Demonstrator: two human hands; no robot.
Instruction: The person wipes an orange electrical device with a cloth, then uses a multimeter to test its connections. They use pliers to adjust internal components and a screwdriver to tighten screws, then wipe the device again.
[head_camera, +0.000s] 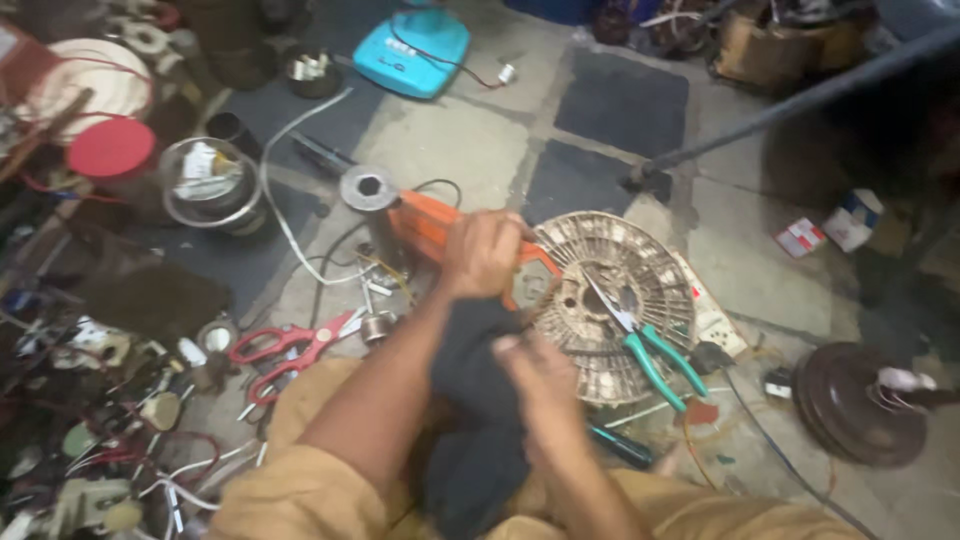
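Observation:
My left hand (482, 252) grips the handle of an orange power tool (432, 222) that lies on the floor beside a round dusty fan part (640, 270). My right hand (535, 368), blurred, presses on a dark cloth (470, 400) draped over my lap. Pliers with green handles (645, 345) lie across the round part. Red-handled scissors (290, 350) rest on the floor to the left of my left arm.
A grey metal cylinder (368, 190) stands behind the tool. A steel bowl (210, 185), a red lid (110, 148) and a tangle of wires and small parts (100, 430) fill the left. A turquoise device (412, 52) lies at the back; a dark round motor part (855, 400) sits right.

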